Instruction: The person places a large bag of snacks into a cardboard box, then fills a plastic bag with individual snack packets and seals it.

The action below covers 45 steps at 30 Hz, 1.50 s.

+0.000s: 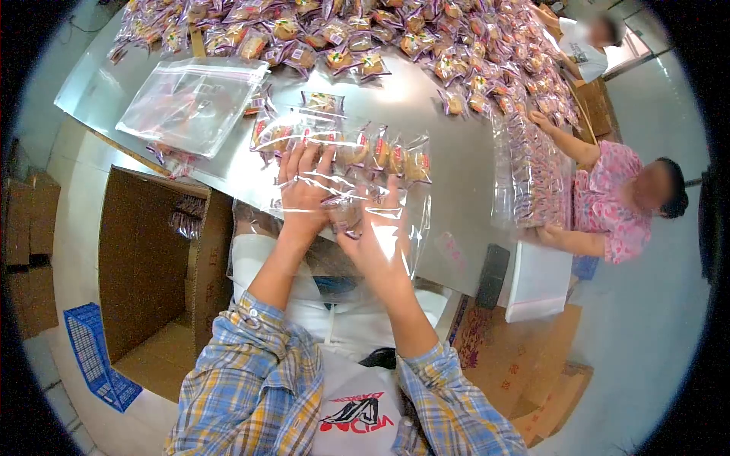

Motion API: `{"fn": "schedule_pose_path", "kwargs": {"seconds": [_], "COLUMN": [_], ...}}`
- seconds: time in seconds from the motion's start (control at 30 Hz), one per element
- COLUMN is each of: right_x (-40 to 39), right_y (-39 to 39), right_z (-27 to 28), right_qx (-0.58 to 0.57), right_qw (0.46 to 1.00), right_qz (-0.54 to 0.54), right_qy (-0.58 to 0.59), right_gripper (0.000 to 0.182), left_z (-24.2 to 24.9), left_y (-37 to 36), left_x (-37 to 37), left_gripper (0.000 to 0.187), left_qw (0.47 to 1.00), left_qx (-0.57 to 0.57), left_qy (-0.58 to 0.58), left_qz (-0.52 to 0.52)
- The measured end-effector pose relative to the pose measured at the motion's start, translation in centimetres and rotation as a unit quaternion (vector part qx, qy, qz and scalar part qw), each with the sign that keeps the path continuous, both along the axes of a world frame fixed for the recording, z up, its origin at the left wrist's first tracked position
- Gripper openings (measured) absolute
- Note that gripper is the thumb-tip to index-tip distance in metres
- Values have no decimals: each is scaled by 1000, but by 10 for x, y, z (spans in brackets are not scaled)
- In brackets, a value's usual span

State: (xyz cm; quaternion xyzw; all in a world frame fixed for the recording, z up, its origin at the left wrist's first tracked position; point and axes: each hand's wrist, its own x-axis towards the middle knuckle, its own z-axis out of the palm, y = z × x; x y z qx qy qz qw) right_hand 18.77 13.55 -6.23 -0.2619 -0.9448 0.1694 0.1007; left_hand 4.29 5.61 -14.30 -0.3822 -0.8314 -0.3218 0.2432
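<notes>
A large clear plastic bag [414,220] lies over my hands and a row of small wrapped cakes [353,150] at the table's near side. My left hand [304,191] reaches under the film, its fingers stretched onto the cakes at the left of the row. My right hand [382,232] is also under the film, fingers extended toward the row and partly hidden by glare. Between my hands sits a single wrapped cake [344,216], touching or very near both thumbs. Another wrapped cake [322,102] lies just beyond the row.
Wrapped cakes [334,32] are heaped along the table's far side. Flat clear bags [194,102] lie at left, above an open cardboard box [152,266] and a blue crate [95,353]. At right, a co-worker [608,194] handles a filled bag [532,175] near a white stack [540,281].
</notes>
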Motion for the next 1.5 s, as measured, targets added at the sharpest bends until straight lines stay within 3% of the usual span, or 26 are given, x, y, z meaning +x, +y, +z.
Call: {"fn": "schedule_pose_path", "kwargs": {"seconds": [0.2,0.33,0.47,0.5,0.6,0.63,0.73,0.77,0.87,0.9,1.0,1.03,1.13,1.23,1.33,1.4,1.43,1.5], "right_x": [1,4,1,0,0,1,-7,-13,-19,-29,-25,-27,-37,-55,-63,-54,-51,-48], "right_y": [7,12,18,19,15,11,9,8,11,18,25,23,21,11,7,1,2,1], "right_z": [-26,-28,-36,-36,-35,-38,-37,-35,-24,-28,-25,-17,-16,-19,-40,-46,-42,-46], "right_qx": [71,92,127,127,159,139,1,38,51,104,56,25,-56,-200,-228,-347,-294,-321], "right_qw": [996,994,991,986,966,964,942,927,953,938,980,980,967,930,900,877,904,893], "right_qz": [-59,-29,-18,-7,71,86,179,169,129,137,71,62,24,-50,-4,10,31,57], "right_qy": [19,45,43,112,192,212,282,331,269,301,180,186,246,302,371,332,310,309], "right_gripper": [97,101,81,63,65,56,54,59,61,70,78,83,78,98,102,96,93,87], "left_z": [0,-6,3,4,-3,-2,-5,-7,-5,-2,1,-1,3,1,0,-10,-14,-9], "left_y": [-1,3,-1,-2,5,7,7,7,6,5,4,6,5,4,5,3,3,1], "left_x": [1,-1,2,2,0,1,-1,0,0,-1,0,-1,2,0,3,-3,-6,-2], "left_gripper": [65,72,75,73,69,66,63,63,61,60,61,62,68,67,65,64,65,66], "left_qw": [1000,1000,999,999,999,999,999,999,999,998,999,999,999,998,996,997,998,998], "left_qx": [9,4,-30,-12,-5,1,14,13,5,1,-17,-9,2,-1,5,6,18,34], "left_qy": [1,-17,-30,-53,-16,-19,-10,-14,-18,-15,-15,-8,-26,-24,-54,-45,-39,-36], "left_qz": [-8,10,6,-4,30,39,30,35,48,53,47,48,46,55,66,55,50,42]}}
